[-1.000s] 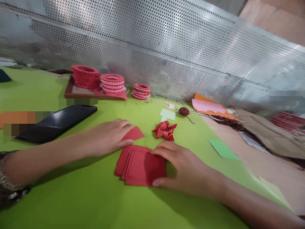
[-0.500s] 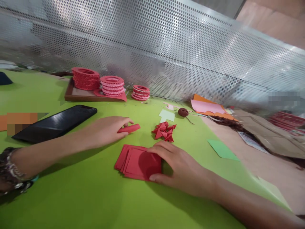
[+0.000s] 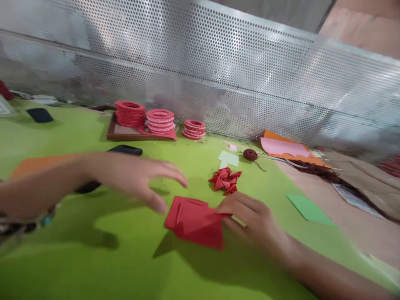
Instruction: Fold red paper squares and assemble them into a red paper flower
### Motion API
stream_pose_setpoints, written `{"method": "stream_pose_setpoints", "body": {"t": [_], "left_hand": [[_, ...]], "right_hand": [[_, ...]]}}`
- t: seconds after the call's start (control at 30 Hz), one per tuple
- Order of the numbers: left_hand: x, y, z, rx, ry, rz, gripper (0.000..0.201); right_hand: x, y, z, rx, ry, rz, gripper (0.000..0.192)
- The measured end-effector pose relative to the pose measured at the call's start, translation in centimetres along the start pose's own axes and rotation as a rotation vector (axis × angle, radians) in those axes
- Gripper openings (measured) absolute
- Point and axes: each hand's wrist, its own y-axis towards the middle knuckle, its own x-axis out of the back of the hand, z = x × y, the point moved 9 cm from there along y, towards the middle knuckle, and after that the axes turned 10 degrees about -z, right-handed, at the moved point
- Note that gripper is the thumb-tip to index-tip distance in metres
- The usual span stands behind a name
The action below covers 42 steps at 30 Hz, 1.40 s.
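Observation:
My right hand (image 3: 253,217) pinches the right edge of a small stack of red paper squares (image 3: 193,221) on the green table (image 3: 93,258); the top sheet is tilted up and throws a shadow. My left hand (image 3: 137,177) hovers blurred just left of the stack, above the table, fingers spread and nothing in it. Just beyond the stack lies a small pile of folded red paper pieces (image 3: 227,181).
Stacks of red paper rings (image 3: 130,113) stand on a wooden tray (image 3: 125,134) by the perforated metal screen (image 3: 218,75). A black phone (image 3: 125,150) is half hidden behind my left arm. A brown thread ball (image 3: 250,154), pink and orange sheets (image 3: 283,146) and a green sheet (image 3: 309,207) lie to the right.
My left hand let go of the folded red piece, lifted off the table and swung toward the stack. My right hand now raises a sheet by its edge. The view shifted left.

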Motion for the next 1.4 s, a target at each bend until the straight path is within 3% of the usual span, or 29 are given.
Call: {"method": "stream_pose_setpoints", "body": {"t": [0.07,0.1,0.17,0.23,0.4,0.57,0.7,0.77,0.87,1.07,1.17,1.23,1.3,1.4], "left_hand": [[3.9,-1.6,5.1,0.187,0.125,-0.177,0.058],[4.9,-2.8,7.7,0.275,0.179,-0.205,0.070],[5.4,-5.3,12.1,0.412,0.229,-0.174,0.100],[4.8,-7.4,14.6,0.474,0.209,-0.124,0.100],[3.1,-9.5,15.9,0.460,0.126,-0.114,0.113],[3.8,-9.1,16.3,0.441,0.163,-0.227,0.113],[3.3,-8.9,16.7,0.441,0.169,-0.165,0.111],[3.6,-9.0,17.1,0.465,0.186,-0.210,0.116],[4.0,-9.0,17.4,0.440,0.164,-0.303,0.117],[4.3,-9.4,17.9,0.429,0.157,-0.393,0.097],[4.5,-9.5,16.9,0.437,0.169,-0.451,0.095],[4.9,-9.8,15.1,0.482,0.221,-0.535,0.083],[5.0,-9.7,11.6,0.454,0.268,-0.628,0.073],[2.0,-7.3,4.5,0.214,0.173,-0.507,0.070]], "right_hand": [[-0.7,-0.1,-0.9,-0.134,0.064,0.058,0.014],[-1.1,-0.2,-1.2,-0.192,0.082,0.092,0.012],[-1.7,-0.3,-1.5,-0.251,0.092,0.154,0.011],[-2.0,-0.4,-1.6,-0.275,0.093,0.184,0.012],[-2.0,-0.5,-1.6,-0.278,0.109,0.191,0.012],[-2.0,-0.3,-1.5,-0.268,0.124,0.196,0.012],[-1.9,-0.4,-1.4,-0.256,0.127,0.187,0.011],[-1.9,-0.5,-1.4,-0.250,0.123,0.193,0.011],[-2.0,-0.4,-1.3,-0.238,0.105,0.207,0.012],[-1.3,0.1,-1.4,-0.234,0.120,0.146,0.014],[-1.0,0.1,-1.6,-0.241,0.121,0.132,0.014],[-0.9,0.1,-1.5,-0.234,0.114,0.134,0.015],[-0.9,0.1,-1.5,-0.229,0.106,0.129,0.015],[-0.6,0.1,-1.7,-0.242,0.094,0.072,0.016]]}}
